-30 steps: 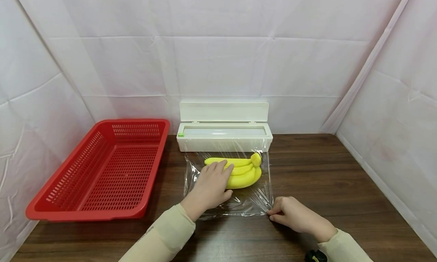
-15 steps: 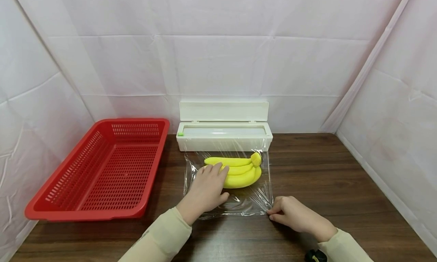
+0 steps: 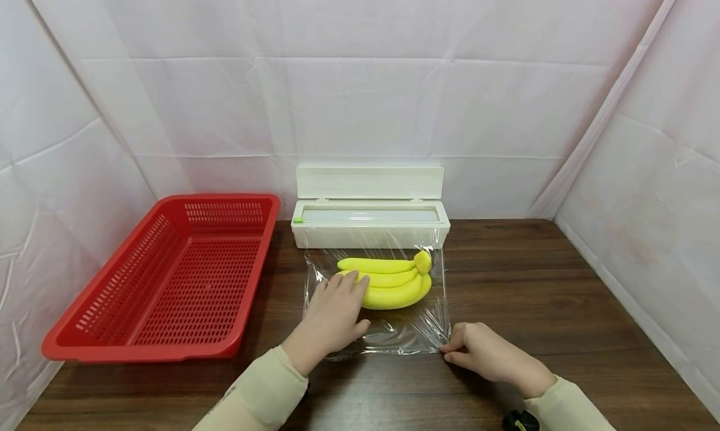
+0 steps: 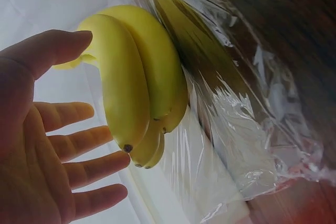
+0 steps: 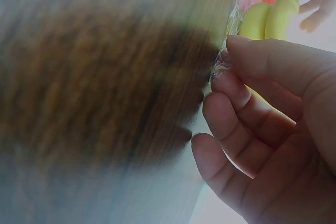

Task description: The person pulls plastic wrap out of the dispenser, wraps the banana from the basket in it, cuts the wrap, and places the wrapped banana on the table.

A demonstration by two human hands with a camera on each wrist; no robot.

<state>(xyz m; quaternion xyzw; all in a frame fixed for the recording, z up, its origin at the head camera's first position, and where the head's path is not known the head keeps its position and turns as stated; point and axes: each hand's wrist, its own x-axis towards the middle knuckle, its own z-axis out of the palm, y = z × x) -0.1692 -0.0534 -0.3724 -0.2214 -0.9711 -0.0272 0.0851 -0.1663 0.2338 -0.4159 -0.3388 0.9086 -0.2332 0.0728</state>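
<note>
A bunch of yellow bananas (image 3: pixel 394 287) lies on a sheet of clear plastic wrap (image 3: pixel 394 337), its stem end to the right. The wrap runs out from the white dispenser box (image 3: pixel 371 237) behind. My left hand (image 3: pixel 332 312) is over the left end of the bunch, fingers spread and relaxed; in the left wrist view the fingers (image 4: pixel 89 171) are straight beside the banana tips, not curled round them. My right hand (image 3: pixel 486 354) pinches the near right corner of the wrap, and the right wrist view shows the gathered film (image 5: pixel 221 64) between thumb and forefinger.
A red plastic basket (image 3: pixel 244 306) stands to the left on the dark wooden table (image 3: pixel 506 281). The dispenser's lid (image 3: pixel 369 183) is raised, with a green slider (image 3: pixel 298 220) at its left end. A small black object (image 3: pixel 520 421) is by the right sleeve. White cloth walls surround the table.
My left hand has drawn back left and slightly toward me, uncovering more of the bananas. The right hand has stayed at the wrap's corner.
</note>
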